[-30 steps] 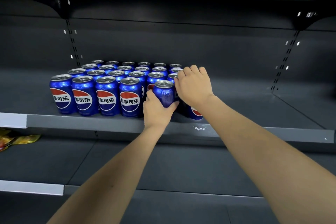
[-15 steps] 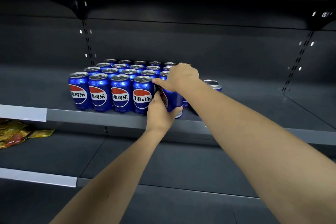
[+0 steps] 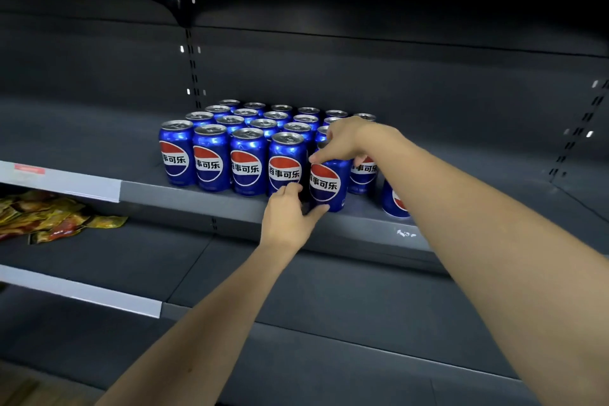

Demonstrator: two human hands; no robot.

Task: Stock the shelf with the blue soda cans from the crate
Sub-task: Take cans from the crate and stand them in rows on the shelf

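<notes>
Seating a blue can (image 3: pixel 328 184) at the shelf (image 3: pixel 184 199) front edge, fifth in the row: right hand (image 3: pixel 346 142) is gripping its top, left hand (image 3: pixel 290 217) is pinching its base. Next likely: nudging it flush, label forward.

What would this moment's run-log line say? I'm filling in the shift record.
step: aligning front can | right hand: grips blue can at its top | left hand: grips can's base | shelf: four-can front row beside it
</notes>
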